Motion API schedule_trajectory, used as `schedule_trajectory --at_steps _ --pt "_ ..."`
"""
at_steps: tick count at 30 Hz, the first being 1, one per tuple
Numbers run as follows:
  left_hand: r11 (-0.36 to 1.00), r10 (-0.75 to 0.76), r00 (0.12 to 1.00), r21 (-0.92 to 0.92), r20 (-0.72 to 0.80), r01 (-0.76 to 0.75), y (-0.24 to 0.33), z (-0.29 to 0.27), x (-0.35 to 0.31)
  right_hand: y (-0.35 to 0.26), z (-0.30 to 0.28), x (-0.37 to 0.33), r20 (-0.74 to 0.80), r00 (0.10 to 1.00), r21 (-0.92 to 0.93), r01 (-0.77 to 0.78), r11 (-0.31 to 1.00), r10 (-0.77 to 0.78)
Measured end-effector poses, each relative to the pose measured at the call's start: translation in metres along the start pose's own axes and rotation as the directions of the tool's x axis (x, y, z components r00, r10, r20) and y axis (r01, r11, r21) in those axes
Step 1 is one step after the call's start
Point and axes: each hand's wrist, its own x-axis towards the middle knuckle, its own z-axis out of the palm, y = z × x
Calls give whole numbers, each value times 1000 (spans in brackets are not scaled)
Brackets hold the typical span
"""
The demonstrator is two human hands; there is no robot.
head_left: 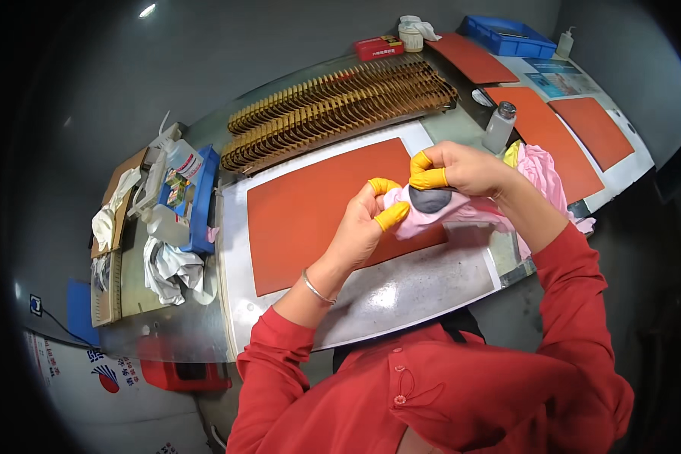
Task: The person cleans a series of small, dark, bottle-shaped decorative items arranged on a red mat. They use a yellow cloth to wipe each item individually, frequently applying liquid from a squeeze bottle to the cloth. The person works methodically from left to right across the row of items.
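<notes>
A dark grey, lens-like disc (430, 200) is held between my two hands over the right part of an orange-red mat (318, 219). My left hand (365, 219) pinches a pink cloth (418, 223) against the disc's left side, yellow finger cots on thumb and finger. My right hand (461, 170), also in yellow finger cots, grips the disc's upper edge. The cloth wraps under the disc and trails right beneath my right wrist, joining a pink bundle at the table's edge. Some fingertips are hidden behind cloth and disc.
Behind the mat stands a long brown slotted rack (340, 110). A clear bottle with a metal cap (499, 127) is right of it. At left are a blue tray (204, 200) with bottles and a white cloth (172, 268). Further mats (541, 132) and a blue bin (509, 36) lie far right.
</notes>
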Motion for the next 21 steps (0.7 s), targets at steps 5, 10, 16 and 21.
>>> schedule_trajectory --at_steps 5,10,16,21 --pt "953 -186 978 223 -97 203 9 -15 -10 -1 12 14 6 1000 -142 -7 990 8" --pt "954 -213 974 199 -83 226 29 -53 -51 4 -19 6 213 960 -348 -96 933 179" --pt "905 -387 920 164 -63 392 5 -79 -109 4 -22 16 286 875 -391 -266 881 391" --pt "886 -433 821 -9 -373 463 -20 -95 -119 44 -33 85 -19 970 -361 -233 903 242"
